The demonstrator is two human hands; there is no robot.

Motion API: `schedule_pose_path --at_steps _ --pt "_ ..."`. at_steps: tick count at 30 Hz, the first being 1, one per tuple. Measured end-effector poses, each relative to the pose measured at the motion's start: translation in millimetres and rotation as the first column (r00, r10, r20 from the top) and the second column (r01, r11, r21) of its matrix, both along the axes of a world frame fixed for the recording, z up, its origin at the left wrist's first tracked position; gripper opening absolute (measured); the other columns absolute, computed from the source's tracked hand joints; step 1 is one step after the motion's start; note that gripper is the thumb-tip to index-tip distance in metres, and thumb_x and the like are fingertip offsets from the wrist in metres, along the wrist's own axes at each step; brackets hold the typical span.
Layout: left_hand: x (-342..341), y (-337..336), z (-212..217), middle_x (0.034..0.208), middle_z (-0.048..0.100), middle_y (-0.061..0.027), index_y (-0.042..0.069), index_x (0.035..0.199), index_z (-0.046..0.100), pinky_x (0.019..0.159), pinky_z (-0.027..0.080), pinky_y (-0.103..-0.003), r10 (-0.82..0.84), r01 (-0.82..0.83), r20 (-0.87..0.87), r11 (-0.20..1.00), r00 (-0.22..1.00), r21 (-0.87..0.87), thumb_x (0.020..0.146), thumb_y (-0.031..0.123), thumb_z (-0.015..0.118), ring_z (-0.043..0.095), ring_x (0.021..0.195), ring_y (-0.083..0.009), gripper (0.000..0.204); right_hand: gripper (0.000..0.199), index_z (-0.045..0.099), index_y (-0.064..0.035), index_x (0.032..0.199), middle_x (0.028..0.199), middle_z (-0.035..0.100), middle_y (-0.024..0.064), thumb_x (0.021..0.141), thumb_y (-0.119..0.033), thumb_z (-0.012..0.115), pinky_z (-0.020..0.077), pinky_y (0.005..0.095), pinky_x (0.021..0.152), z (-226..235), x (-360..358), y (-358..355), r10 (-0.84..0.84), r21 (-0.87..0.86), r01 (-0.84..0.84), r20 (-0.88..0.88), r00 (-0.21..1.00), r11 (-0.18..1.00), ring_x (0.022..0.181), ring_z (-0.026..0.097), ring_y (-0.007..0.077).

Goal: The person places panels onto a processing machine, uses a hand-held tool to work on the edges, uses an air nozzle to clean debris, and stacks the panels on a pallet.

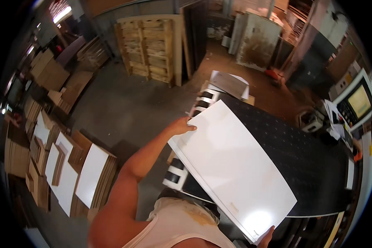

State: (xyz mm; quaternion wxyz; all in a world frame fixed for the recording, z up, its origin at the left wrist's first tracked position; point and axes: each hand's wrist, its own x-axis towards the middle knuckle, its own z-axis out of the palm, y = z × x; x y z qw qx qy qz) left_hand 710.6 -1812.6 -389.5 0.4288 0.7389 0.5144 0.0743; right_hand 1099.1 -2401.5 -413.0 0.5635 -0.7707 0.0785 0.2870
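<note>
A white rectangular board lies slantwise over the near left part of a black table dotted with small pale points. Along its long near side runs a second pale edge, perhaps another board beneath. My left hand grips the far left corner, thumb on the upper face and fingers mostly hidden. Down at the near right corner, my right hand is closed on the board's edge, only partly in the picture. A bright glare spot sits on the white surface close to it.
Stacks of cut boards stand on the floor at left. A wooden pallet leans against the back wall. Offcuts rest at the table's far end, by a black-and-white striped edge. A control console with a screen stands at right.
</note>
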Motion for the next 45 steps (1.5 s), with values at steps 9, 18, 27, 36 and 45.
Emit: schedule_pose_path --at_steps 9,18,27,36,45 --pt "-140 -18 -33 0.154 0.045 -0.0186 0.007 0.15 0.048 0.115 0.034 -0.052 0.285 -0.207 0.122 0.877 0.951 -0.433 0.082 0.07 0.07 0.04 0.143 -0.0353 0.095 0.072 0.046 0.0081 0.146 0.141 0.058 0.018 0.104 -0.05 0.051 0.036 0.0459 0.113 37 -53 127 0.51 -0.207 -0.489 0.064 0.858 0.847 0.132 0.05 0.0334" --pt "-303 -193 -33 0.14 0.058 -0.0238 -0.001 0.139 0.057 0.108 0.041 -0.042 0.575 -0.514 0.259 0.815 0.776 -0.268 0.09 0.063 0.063 0.053 0.132 -0.0335 0.081 0.073 0.044 0.0077 0.147 0.143 0.056 0.0176 0.104 -0.051 0.051 0.0358 0.0455 0.114 50 -75 227 0.816 -0.302 -0.764 0.104 0.568 0.57 0.132 0.05 0.0336" --pt "-453 -405 -37 0.128 0.066 -0.0131 0.004 0.137 0.06 0.1 0.047 -0.036 0.885 -0.835 0.37 0.416 0.281 -0.361 0.09 0.058 0.069 0.062 0.116 -0.0227 0.071 0.074 0.043 0.0074 0.148 0.145 0.055 0.0171 0.103 -0.051 0.052 0.0357 0.045 0.114 77 -143 297 0.958 -0.378 -0.882 0.176 0.228 0.279 0.133 0.049 0.0338" --pt "-613 -638 -40 0.13 0.065 -0.0136 0.001 0.143 0.05 0.102 0.046 -0.039 0.916 -0.9 0.306 -0.113 -0.258 -0.422 0.094 0.046 0.069 0.06 0.118 -0.0237 0.069 0.077 0.035 0.0088 0.152 0.151 0.048 0.016 0.104 -0.049 0.052 0.033 0.0437 0.117 64 -350 402 0.963 -0.432 -0.901 0.221 -0.153 -0.044 0.136 0.045 0.0328" --pt "-734 -750 -39 0.12 0.067 -0.0146 -0.004 0.132 0.057 0.096 0.048 -0.04 0.762 -0.769 0.227 -0.491 -0.607 -0.409 0.09 0.043 0.074 0.063 0.107 -0.0245 0.065 0.063 0.05 0.0075 0.141 0.137 0.054 0.015 0.102 -0.041 0.059 0.042 0.0366 0.105 22 -682 454 0.968 -0.036 -0.976 0.121 -0.218 -0.215 0.122 0.053 0.0237"
